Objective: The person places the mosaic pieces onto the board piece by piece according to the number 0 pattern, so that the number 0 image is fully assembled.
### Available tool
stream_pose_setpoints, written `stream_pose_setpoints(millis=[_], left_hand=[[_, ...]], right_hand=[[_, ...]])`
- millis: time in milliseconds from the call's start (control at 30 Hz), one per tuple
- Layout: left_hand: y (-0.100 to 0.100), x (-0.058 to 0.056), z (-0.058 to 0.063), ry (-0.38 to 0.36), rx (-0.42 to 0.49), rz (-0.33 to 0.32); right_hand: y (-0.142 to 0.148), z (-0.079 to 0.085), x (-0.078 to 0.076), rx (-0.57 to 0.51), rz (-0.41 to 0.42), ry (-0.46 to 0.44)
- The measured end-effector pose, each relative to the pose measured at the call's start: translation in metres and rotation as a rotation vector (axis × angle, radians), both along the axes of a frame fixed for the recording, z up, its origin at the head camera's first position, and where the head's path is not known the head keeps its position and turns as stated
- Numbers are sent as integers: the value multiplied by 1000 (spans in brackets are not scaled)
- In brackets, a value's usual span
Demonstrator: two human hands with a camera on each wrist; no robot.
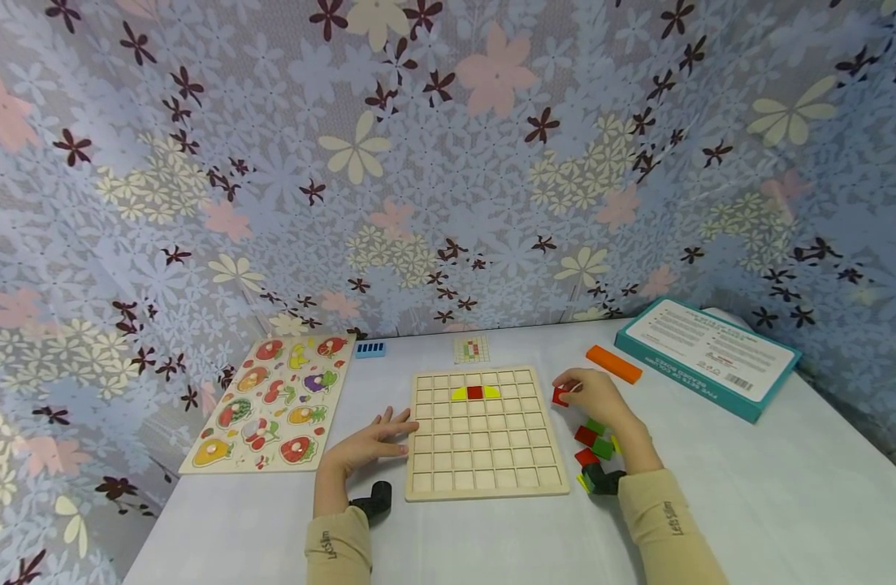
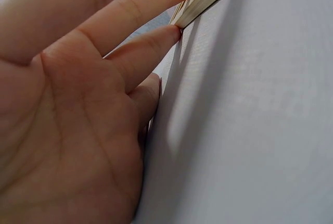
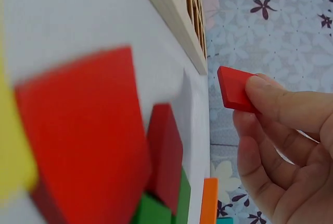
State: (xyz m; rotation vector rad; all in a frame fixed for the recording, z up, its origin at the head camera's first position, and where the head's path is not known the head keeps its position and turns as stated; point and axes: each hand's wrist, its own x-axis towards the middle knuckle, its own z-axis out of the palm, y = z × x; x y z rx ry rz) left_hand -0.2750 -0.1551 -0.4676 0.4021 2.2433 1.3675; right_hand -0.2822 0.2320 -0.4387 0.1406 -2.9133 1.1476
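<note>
A wooden grid board lies mid-table, with a red square tile between two yellow tiles in an upper row. My left hand rests at the board's left edge, fingers fairly straight; the left wrist view shows two fingertips touching its side. Just off the board's right side, my right hand pinches a red square tile between thumb and fingers, raised above the table. Below that hand lie loose red tiles, green tiles and a bit of yellow.
A fruit puzzle board lies at left. Behind the grid board are a small pattern card and a blue piece. An orange bar and a teal box sit at back right, near the flowered curtain.
</note>
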Motion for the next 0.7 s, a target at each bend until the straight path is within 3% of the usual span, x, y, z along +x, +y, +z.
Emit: stream_pose_setpoints(millis=[700], left_hand=[[1,0,0,6,-3,-3]], right_hand=[[-34,2,-3,-22,22,14]])
